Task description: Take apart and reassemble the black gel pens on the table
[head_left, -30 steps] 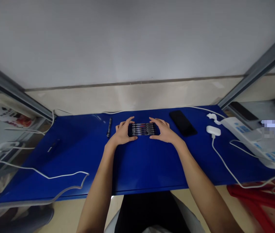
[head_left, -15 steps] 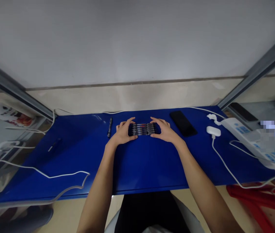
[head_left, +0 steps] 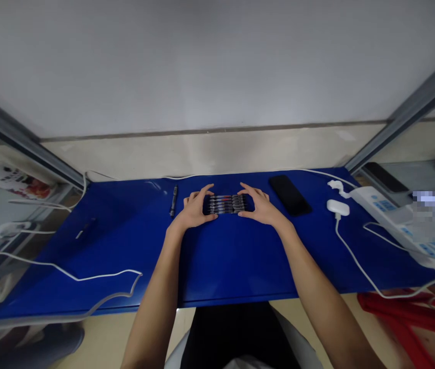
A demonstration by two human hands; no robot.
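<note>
Several dark, clear-barrelled pens [head_left: 225,204] lie side by side in a tight row on the blue desk [head_left: 236,256], with a red marking on one at the far side. My left hand [head_left: 194,209] curves round the row's left end, thumb at the near side and fingers at the far side. Round the right end my right hand [head_left: 262,207] does the same, its index finger lifted a little off the row. Both palms hide the pens' tips. To the left of my left hand, a single pen [head_left: 173,201] lies apart.
A black phone [head_left: 290,195] lies right of my right hand. Further right are a white earbud case [head_left: 337,207] on a cable and a white power strip [head_left: 394,220]. A dark pen-like object [head_left: 85,229] and a white cable [head_left: 98,278] lie at left. A wall [head_left: 217,154] stands behind.
My right index finger has risen slightly at the far side of the row. The hands and pens otherwise hold nearly the same place.
</note>
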